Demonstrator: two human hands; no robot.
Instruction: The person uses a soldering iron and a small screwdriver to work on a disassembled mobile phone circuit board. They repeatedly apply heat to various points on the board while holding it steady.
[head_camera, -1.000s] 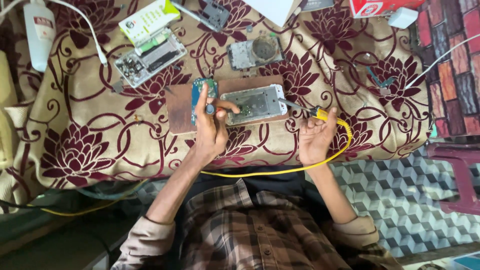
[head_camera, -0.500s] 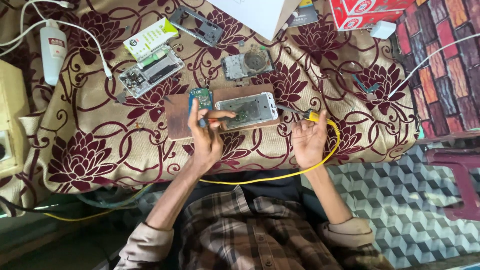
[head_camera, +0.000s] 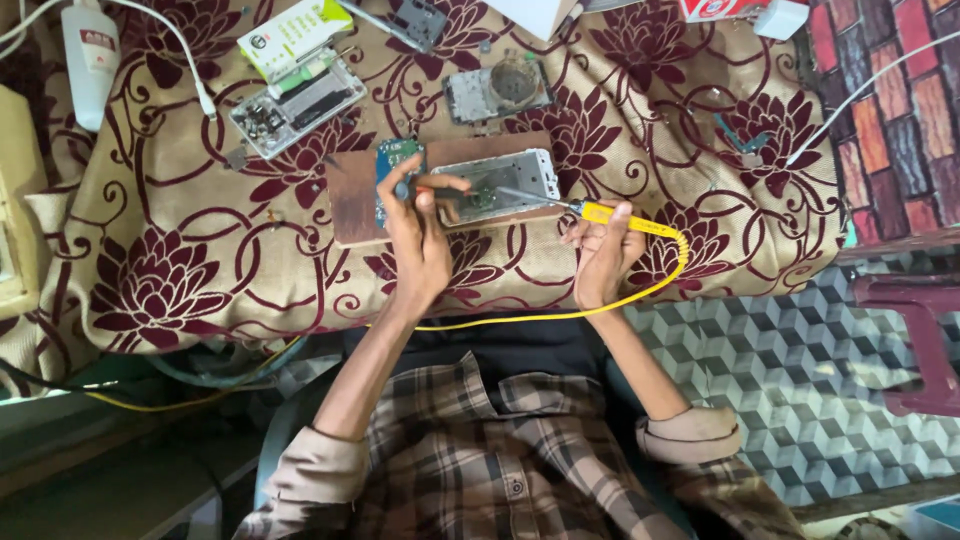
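near the front edge of the flowered cloth (head_camera: 200, 260), on a wooden board (head_camera: 355, 200), the left hand (head_camera: 418, 240) pinches a small tool beside the opened phone frame (head_camera: 497, 183) while the right hand (head_camera: 600, 250) grips the yellow soldering iron (head_camera: 600, 213), tip on the frame, so soldering looks underway and calls for steadiness.

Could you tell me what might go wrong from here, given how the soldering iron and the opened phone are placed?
The soldering iron in the right hand reaches over the opened phone frame, close to the left hand fingers; a slip could burn them. Its yellow cord trails across the patterned cloth and past the lap, so a snag could jerk the tip. The small wooden board sits on soft cloth and may shift.
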